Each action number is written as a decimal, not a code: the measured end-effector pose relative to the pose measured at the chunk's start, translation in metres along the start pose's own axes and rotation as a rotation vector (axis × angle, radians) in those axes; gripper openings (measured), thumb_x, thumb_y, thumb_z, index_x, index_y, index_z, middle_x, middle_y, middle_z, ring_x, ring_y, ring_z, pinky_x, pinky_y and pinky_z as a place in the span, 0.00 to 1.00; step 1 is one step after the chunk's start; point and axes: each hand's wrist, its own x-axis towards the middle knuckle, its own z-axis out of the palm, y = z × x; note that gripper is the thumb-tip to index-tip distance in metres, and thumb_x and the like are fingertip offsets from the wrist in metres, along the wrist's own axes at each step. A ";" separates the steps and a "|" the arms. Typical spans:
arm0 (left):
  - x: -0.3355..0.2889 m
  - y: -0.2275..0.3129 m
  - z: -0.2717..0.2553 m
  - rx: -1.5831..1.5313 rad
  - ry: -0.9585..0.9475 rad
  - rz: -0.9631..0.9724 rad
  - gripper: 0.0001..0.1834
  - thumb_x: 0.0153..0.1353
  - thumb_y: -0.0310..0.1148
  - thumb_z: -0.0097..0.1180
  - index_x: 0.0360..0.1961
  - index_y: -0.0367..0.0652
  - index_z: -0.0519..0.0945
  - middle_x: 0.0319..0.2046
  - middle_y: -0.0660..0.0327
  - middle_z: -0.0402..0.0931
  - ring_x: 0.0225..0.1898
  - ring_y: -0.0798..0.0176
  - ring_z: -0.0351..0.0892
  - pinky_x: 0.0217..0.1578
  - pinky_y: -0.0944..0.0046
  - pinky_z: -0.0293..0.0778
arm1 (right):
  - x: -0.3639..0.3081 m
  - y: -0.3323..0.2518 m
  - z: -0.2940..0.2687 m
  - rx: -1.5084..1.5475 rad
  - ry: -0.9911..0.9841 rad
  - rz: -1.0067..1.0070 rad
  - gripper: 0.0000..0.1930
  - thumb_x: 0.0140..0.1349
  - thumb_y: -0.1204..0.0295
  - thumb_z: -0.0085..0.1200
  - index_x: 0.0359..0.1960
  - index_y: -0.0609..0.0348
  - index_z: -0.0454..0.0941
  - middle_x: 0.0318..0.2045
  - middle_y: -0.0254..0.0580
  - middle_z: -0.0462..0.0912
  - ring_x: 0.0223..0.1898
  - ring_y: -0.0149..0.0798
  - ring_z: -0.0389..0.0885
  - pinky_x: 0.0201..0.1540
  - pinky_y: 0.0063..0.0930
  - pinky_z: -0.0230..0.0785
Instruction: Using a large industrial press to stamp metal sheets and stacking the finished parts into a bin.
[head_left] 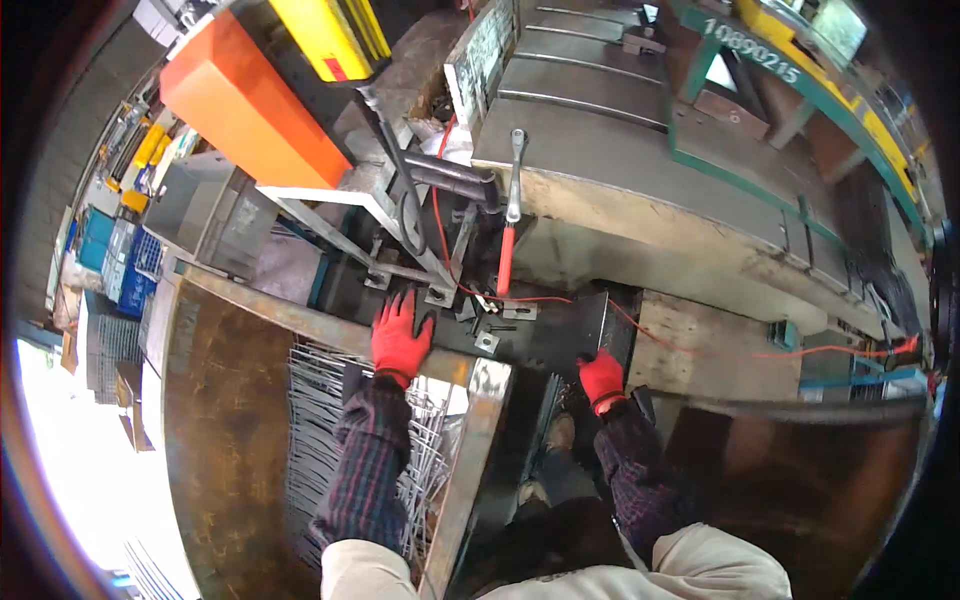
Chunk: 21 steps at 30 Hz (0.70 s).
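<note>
At the far left, blue containers [138, 270] stood near a grey metal box [187, 205]. Next came a large metal bin [225, 285], brown with rust on its inner wall, and inside it lay many thin metal rods [320, 430] in a loose pile. Above the bin, an orange housing [245, 105] was placed on a pale metal frame [300, 225]. The left hand [400, 340], in a red glove, lay over the bin's rim with its fingers spread wide, and it was holding nothing that I could see. To its right, a small square metal piece [487, 342] was lying on a dark surface, and a ratchet wrench [507, 250] with a red handle stood nearly upright before the machine bed [590, 120]. The right hand [601, 380], also in a red glove, was at the near end of a dark panel [618, 335]; its fingers looked bent inward, but I could not tell whether they gripped it. Farther right there was a wooden board [715, 350], crossed by a thin red cable [655, 341].
</note>
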 end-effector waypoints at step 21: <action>-0.489 0.055 -0.096 -0.127 -0.374 -0.820 0.43 0.34 0.55 0.56 0.50 0.42 0.60 0.50 0.57 0.59 0.55 0.52 0.51 0.53 0.46 0.41 | -0.271 0.056 -0.074 -0.129 0.195 -0.036 0.20 0.46 0.61 0.52 0.32 0.68 0.69 0.31 0.54 0.74 0.36 0.52 0.72 0.37 0.39 0.62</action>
